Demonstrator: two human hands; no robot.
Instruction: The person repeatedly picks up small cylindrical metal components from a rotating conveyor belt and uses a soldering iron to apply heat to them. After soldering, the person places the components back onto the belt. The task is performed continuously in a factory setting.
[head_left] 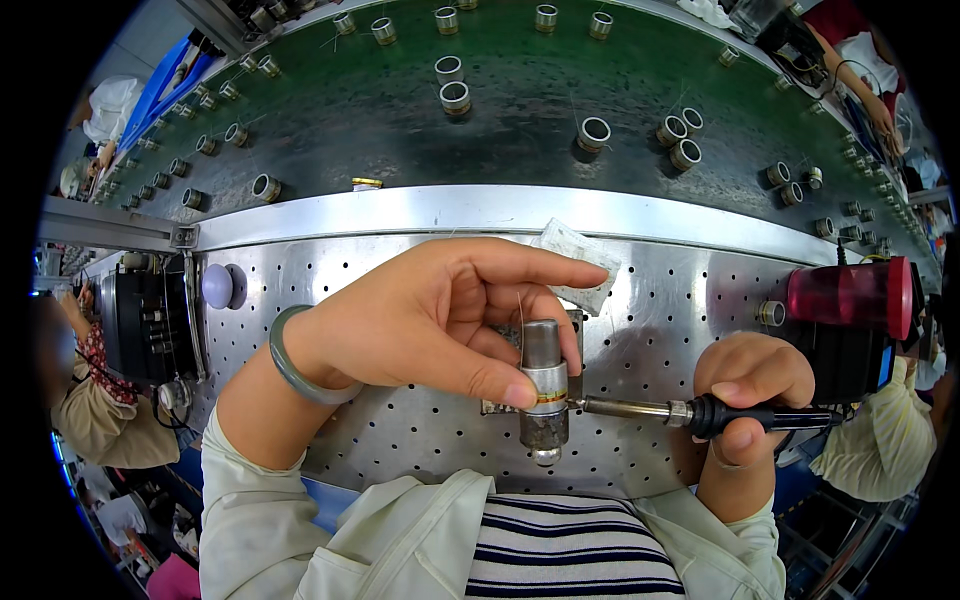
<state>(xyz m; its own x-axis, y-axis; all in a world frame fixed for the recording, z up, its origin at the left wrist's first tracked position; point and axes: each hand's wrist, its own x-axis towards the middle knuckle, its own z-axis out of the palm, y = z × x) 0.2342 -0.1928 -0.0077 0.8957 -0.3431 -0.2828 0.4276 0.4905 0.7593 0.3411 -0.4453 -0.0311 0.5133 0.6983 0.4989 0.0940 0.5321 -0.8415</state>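
My left hand (440, 315) grips a small metal cylinder (543, 385) between thumb and fingers, holding it upright over the perforated steel bench (400, 440). A thin wire rises from the cylinder's top. My right hand (748, 395) is closed around the black handle of a soldering iron (660, 409). The iron lies level, and its metal tip touches the cylinder's right side at a yellow band. A grey-green bangle (290, 360) circles my left wrist.
Behind the bench runs a green conveyor belt (520, 140) carrying several metal rings (594, 134). A red cylindrical device (850, 297) stands at the right, a black machine (150, 320) at the left. A white pad (580, 262) lies behind my fingers. Other people work at both sides.
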